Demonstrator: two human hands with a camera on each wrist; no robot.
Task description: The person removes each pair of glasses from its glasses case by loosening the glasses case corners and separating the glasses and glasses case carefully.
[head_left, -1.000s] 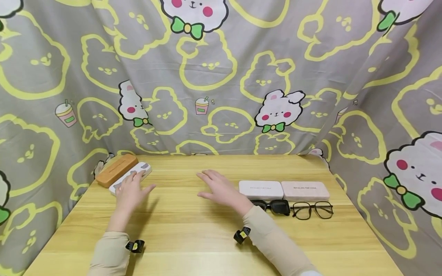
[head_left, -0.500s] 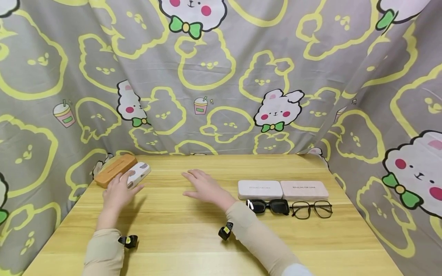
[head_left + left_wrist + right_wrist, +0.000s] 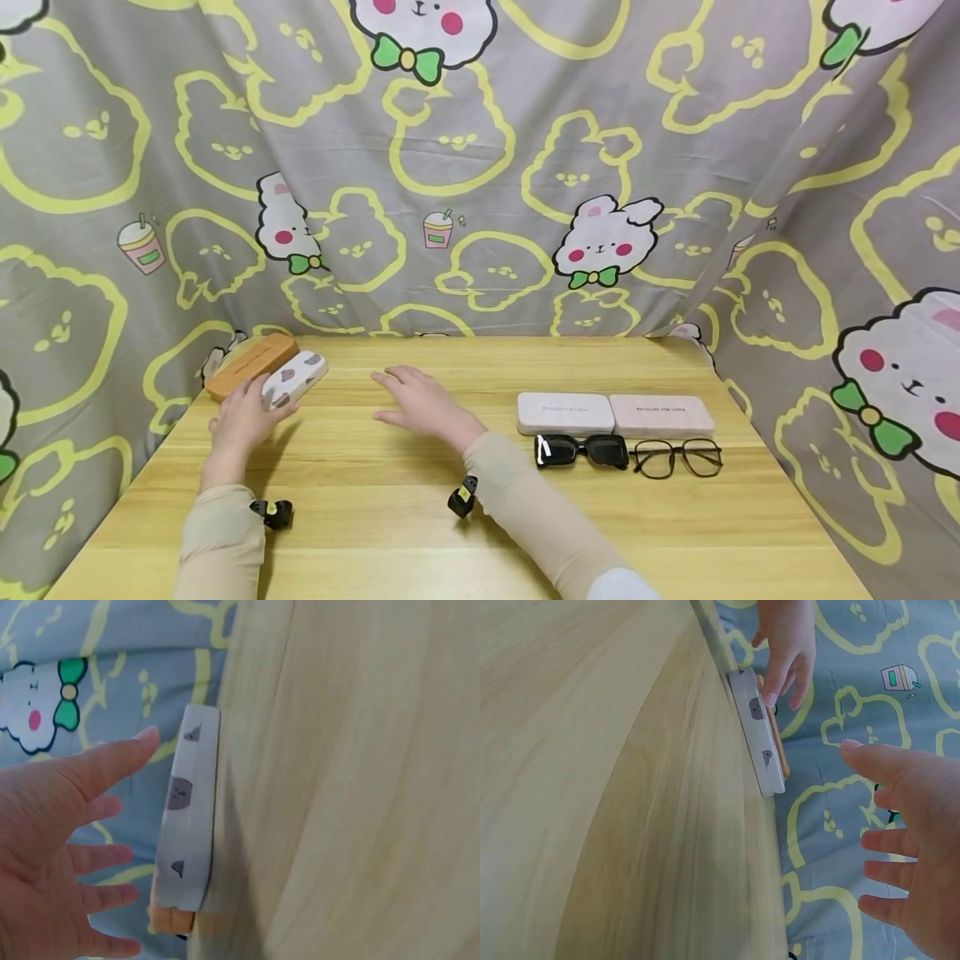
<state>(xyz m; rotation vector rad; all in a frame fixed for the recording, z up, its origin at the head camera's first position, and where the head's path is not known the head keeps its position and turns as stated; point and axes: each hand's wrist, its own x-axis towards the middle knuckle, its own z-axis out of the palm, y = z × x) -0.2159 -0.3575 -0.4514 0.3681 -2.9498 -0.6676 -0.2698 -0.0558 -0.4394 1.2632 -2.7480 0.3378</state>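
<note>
My left hand (image 3: 243, 421) is over the near end of a white glasses case (image 3: 296, 379) with grey animal prints, at the table's back left. In the left wrist view its thumb and fingers are spread, with the white case (image 3: 186, 817) just beyond them. An orange-brown glasses case (image 3: 253, 367) lies alongside, farther left. My right hand (image 3: 427, 407) hovers above the middle of the table, fingers extended and nothing in them. The right wrist view shows the right hand (image 3: 922, 840) with thumb apart from fingers, while the left hand (image 3: 789, 656) overlaps the white case there.
On the right side of the wooden table (image 3: 390, 533) lie a white case (image 3: 566, 413) and a pink case (image 3: 663, 416), end to end. In front of them are black sunglasses (image 3: 581, 451) and clear-lens glasses (image 3: 678, 458). A patterned curtain (image 3: 480, 183) surrounds the table.
Both hands have moved left, the left one also slightly nearer, uncovering more of the animal-print case. The sunglasses came fully into sight as the right arm moved off them. The cases and glasses stay put.
</note>
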